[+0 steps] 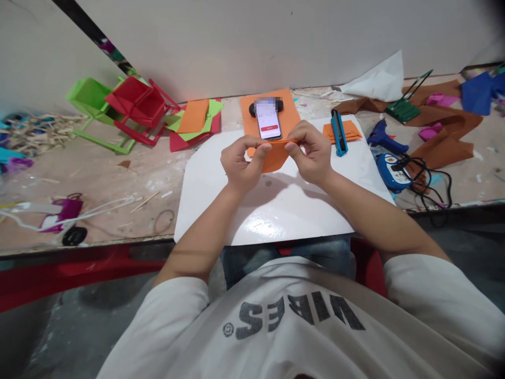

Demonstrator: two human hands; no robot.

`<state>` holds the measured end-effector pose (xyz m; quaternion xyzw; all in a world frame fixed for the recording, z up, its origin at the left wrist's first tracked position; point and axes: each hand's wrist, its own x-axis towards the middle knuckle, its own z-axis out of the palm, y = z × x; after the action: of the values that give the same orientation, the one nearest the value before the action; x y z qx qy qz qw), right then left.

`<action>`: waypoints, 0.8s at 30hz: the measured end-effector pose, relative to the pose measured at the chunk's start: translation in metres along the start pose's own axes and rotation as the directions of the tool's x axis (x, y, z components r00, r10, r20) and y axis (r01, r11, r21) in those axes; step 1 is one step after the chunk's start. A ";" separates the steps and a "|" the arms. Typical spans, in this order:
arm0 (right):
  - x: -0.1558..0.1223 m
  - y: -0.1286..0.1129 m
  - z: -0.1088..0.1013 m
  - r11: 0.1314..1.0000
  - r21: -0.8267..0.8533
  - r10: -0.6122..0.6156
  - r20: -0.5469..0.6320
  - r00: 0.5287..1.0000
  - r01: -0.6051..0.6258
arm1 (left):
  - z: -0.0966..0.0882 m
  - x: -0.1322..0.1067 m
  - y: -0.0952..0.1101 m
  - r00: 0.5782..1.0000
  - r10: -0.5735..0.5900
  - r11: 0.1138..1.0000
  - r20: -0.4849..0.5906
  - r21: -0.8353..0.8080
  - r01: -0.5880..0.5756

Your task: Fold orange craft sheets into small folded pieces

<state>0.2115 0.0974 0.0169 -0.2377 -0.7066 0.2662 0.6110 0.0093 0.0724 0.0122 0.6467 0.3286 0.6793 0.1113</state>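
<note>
Head view shows both my forearms slanting forward and inward, wrists over the white board (284, 210), fingers curled and thumbs turned toward each other. My left hand (243, 164) and right hand (313, 155) each pinch, thumb against fingers, the upper edge of one orange craft sheet (274, 160), which hangs in the gap between them. Just beyond my fingertips I count one phone (270, 123) with its screen lit, in front of a larger orange sheet (292, 113). Right of my right hand are one teal utility knife (339, 134) across small orange pieces (354, 130), then, farther out, one blue glue gun (387, 139). Well left of my left hand stand two miniature chairs, a green chair (90, 97) and a red chair (138, 102). Bare board lies between my wrists and its near edge; its right edge runs between the knife and the glue gun.
</note>
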 end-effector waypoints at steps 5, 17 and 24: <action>-0.001 0.000 -0.001 1.000 -0.029 -0.001 -0.003 1.000 0.001 | 0.000 0.001 -0.001 0.999 0.036 0.999 0.006 0.008 -0.036; -0.001 -0.009 0.000 0.976 -0.095 -0.199 -0.005 0.980 0.198 | 0.003 0.004 0.010 0.967 0.239 0.971 0.085 -0.004 -0.240; -0.002 -0.015 -0.002 0.993 -0.080 -0.081 0.019 0.996 0.083 | 0.002 -0.001 0.010 0.981 0.146 0.986 0.131 0.059 -0.155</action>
<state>0.2131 0.0850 0.0258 -0.2310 -0.7308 0.2138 0.6057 0.0140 0.0646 0.0172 0.7149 0.2940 0.6318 0.0578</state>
